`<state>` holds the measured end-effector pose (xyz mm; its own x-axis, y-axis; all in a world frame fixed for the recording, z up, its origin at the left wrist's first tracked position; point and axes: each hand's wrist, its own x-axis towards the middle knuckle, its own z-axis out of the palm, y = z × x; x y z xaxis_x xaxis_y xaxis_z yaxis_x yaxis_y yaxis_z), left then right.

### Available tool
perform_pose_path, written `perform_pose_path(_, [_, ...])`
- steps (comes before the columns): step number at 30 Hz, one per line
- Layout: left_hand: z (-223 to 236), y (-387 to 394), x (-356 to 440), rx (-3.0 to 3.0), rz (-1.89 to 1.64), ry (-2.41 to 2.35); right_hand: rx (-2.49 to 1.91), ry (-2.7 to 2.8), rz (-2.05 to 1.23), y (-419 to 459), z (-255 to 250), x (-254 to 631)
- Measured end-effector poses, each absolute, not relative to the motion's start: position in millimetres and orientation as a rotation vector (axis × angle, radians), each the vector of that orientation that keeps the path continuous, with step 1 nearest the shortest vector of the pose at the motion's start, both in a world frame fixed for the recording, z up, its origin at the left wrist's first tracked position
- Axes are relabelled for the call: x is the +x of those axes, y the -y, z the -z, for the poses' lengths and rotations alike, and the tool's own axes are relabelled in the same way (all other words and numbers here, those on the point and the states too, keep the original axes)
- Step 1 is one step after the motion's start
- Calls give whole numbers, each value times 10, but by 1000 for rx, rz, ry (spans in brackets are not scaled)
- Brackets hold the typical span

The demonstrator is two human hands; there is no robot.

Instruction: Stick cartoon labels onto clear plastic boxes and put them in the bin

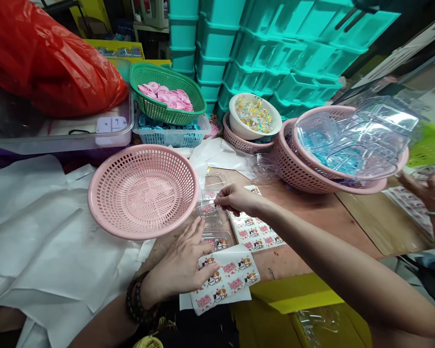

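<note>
My left hand [184, 261], wearing a dark bead bracelet, holds a sheet of cartoon cat-and-dog stickers [235, 274] under its thumb at the table edge. Its stretched fingertips reach beside a row of clear plastic boxes [213, 221]. Some boxes carry small pink-lettered or animal stickers. Above the row, my right hand [236, 199] is closed in a pinch at a box with a pink sticker [207, 209]; whatever sits between its fingertips is too small to make out. More sticker sheets [261, 233] lie under and beside my right forearm.
A pink basket [145, 147] stands left of the boxes, on white backing paper [58, 232]. Behind are a green basket [137, 104] of pink pieces and a white bowl [235, 118]. Pink baskets [293, 169] hold clear plastic shells [369, 135]. Another person's hand [426, 191] is at far right.
</note>
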<state>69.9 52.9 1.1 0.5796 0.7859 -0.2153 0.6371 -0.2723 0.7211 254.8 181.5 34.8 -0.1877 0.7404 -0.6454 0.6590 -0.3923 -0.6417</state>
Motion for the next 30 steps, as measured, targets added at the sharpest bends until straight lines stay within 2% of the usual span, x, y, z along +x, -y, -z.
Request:
perform_pose_path(23, [-25, -522, 687, 1998, -257, -1145, -1941, 1672, -1647, -1752, -369, 2576])
perform_pose_path(30, [-48, -530, 689, 1997, -247, -1146, -2011, 1796, -1494, -1719, -355, 2566])
